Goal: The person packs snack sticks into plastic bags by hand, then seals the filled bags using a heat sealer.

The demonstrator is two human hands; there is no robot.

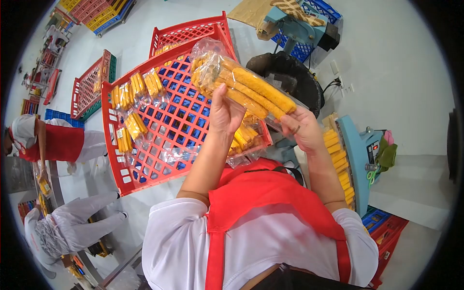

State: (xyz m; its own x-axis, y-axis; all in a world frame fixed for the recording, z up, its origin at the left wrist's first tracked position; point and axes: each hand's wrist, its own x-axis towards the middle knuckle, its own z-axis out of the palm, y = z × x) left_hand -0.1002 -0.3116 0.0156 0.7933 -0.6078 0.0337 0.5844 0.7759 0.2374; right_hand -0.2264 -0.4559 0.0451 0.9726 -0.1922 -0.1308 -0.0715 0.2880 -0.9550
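My left hand (226,113) is closed on the lower left side of a clear plastic bag of breadsticks (241,82). Its thumb lies on the front, and its other fingers are partly hidden. With fingers pinched, my right hand (302,128) grips the lower right end of the same bag. The long golden sticks lie side by side, tilted down to the right. Under the bag stands a red plastic crate (166,113), where several smaller breadstick packs (135,124) lie along the left side. More packs (245,135) show by my left wrist.
A light-blue machine (355,162) stands at my right beside stacked breadsticks (337,157). Ahead are a black-lined bin (309,87) and another blue machine (295,29). Two co-workers, one in a red apron (60,140), are at the left. Another red crate (188,36) stands behind.
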